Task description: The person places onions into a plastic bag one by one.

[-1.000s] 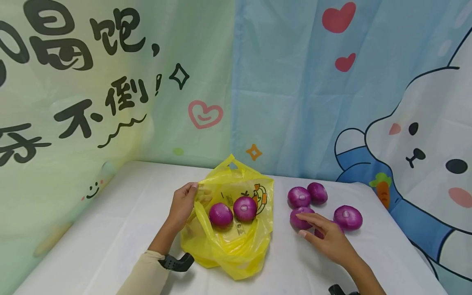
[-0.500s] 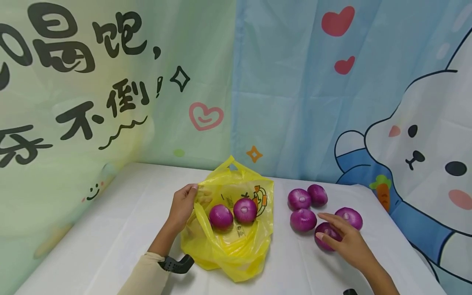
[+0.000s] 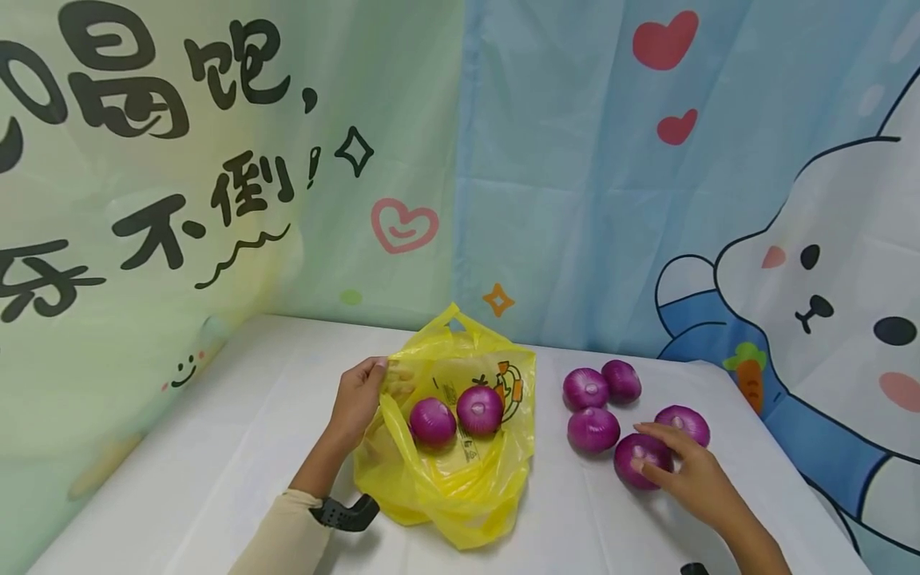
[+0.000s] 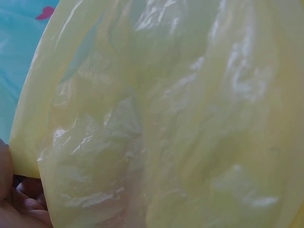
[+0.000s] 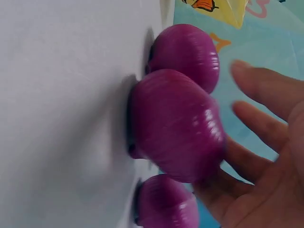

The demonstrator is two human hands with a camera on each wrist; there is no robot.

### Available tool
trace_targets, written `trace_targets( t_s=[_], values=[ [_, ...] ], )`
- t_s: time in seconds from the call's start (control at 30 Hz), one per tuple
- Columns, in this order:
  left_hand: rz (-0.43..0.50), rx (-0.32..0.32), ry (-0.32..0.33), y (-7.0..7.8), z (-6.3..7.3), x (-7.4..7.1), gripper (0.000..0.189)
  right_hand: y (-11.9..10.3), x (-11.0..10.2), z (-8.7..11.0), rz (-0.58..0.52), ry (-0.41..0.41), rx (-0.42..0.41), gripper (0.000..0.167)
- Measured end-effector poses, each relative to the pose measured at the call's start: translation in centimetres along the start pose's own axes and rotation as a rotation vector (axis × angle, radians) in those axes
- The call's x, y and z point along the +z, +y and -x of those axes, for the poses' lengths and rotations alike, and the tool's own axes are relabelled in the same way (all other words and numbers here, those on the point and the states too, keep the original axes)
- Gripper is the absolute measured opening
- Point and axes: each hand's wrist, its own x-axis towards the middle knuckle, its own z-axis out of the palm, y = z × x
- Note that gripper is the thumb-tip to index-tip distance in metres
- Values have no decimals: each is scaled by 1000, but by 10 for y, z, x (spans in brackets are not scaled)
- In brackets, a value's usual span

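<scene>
My left hand (image 3: 357,401) pinches the left edge of a yellow plastic bag (image 3: 460,499), holding its mouth spread; in the left wrist view the film (image 4: 166,118) fills most of the frame. Inside sit two purple onions, a left one (image 3: 433,422) and a right one (image 3: 480,410). To the right of the bag, my right hand (image 3: 693,479) reaches over the nearest onion (image 3: 632,457). In the right wrist view that onion (image 5: 175,124) rests on the table, some fingers (image 5: 249,159) just behind it, while the thumb stands apart from it.
Several more onions lie around it: one beside the right fingers (image 3: 683,422), one to its left (image 3: 592,430), and a pair behind, a left one (image 3: 585,388) and a right one (image 3: 621,381). A white cloth (image 3: 237,447) covers the table; a printed curtain (image 3: 546,200) hangs behind.
My right hand has moved right and toward me, from over the left onion to the nearest one. My left hand keeps its grip on the bag without shifting.
</scene>
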Motion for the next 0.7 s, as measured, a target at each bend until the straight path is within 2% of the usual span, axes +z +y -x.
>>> trace_targets(
  t_s=[0.17, 0.4, 0.7],
  values=[
    [-9, -12, 6, 1, 1, 1, 36, 9, 6, -3, -19, -85, -20, 58],
    [-18, -15, -4, 0, 1, 4, 37, 9, 7, 0, -55, -109, 7, 58],
    [-49, -26, -14, -4, 0, 3, 39, 0, -3, -1, -213, -169, 36, 54]
  ],
)
